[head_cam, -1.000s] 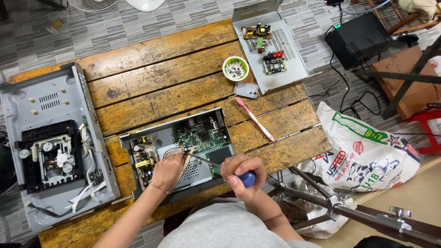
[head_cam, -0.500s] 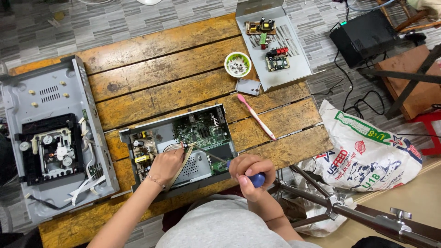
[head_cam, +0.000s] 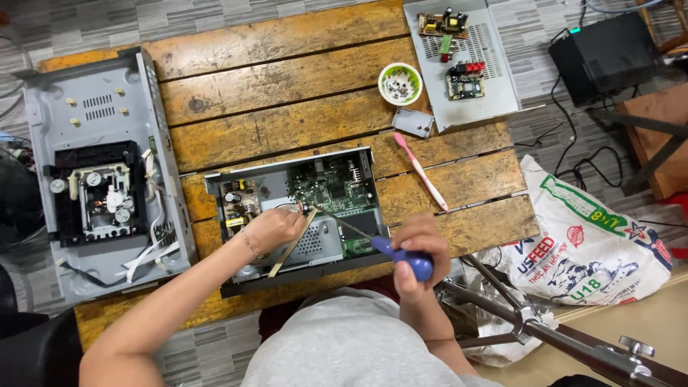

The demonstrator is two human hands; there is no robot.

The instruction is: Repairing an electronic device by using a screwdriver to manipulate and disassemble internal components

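An opened grey electronics chassis (head_cam: 272,188) lies on the wooden table, with a green circuit board (head_cam: 331,188) inside and a small brown power board (head_cam: 238,204) at its left. My left hand (head_cam: 272,228) rests inside the chassis, fingers pinched at wires near a flat tan ribbon cable (head_cam: 290,245). My right hand (head_cam: 417,247) grips a blue-handled screwdriver (head_cam: 403,258); its shaft reaches left toward the green board's lower edge.
A larger grey opened disc player (head_cam: 107,172) sits at the left. A pink toothbrush (head_cam: 421,172), a green-rimmed bowl of screws (head_cam: 400,83) and a grey cover with small boards (head_cam: 462,64) lie at the right. A printed white sack (head_cam: 588,236) and metal tripod legs (head_cam: 545,330) are on the floor.
The view has shifted slightly. My right hand with the screwdriver has moved a little right and down; my left hand stays in the chassis.
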